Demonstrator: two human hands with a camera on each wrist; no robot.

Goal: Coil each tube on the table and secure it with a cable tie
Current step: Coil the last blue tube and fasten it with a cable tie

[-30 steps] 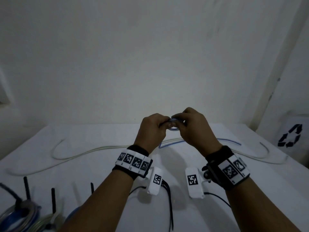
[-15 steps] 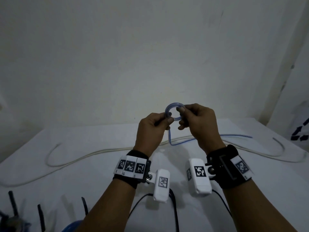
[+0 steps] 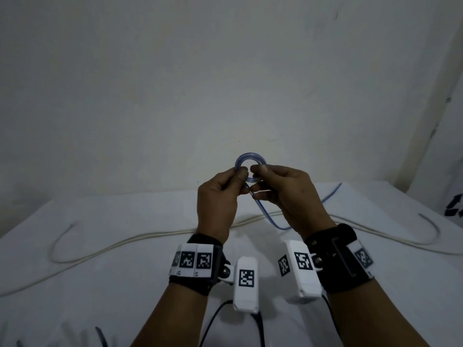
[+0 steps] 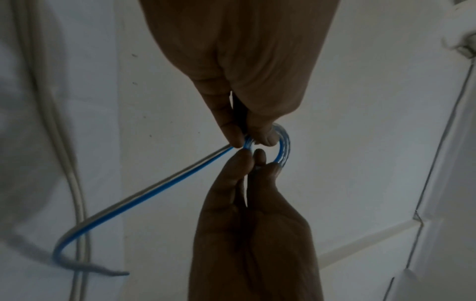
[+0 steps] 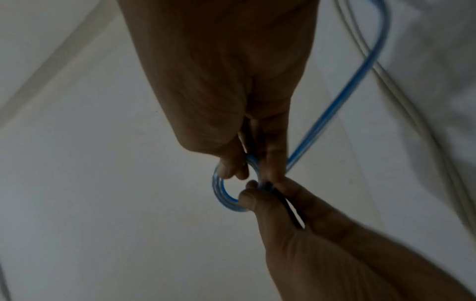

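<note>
hands: left hand [image 3: 217, 196], right hand [image 3: 288, 194] pinch blue tube [image 3: 250, 161] coil | white table [image 3: 125, 271]; bare wall [image 3: 175, 83]

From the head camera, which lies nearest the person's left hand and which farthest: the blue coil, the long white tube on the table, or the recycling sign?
1. Blue coil, pinched in the left hand.
2. White tube, on the table below.
3. Recycling sign, far right edge.

Since 1.0 s ago: both hands raised off the bench level toward the wall. The blue tube [image 3: 250, 162] coil, then flat and mostly hidden between the fingers, now stands upright as an open ring above them. Loose tail now hangs in a deeper loop below the right hand [image 3: 288, 194].
</note>
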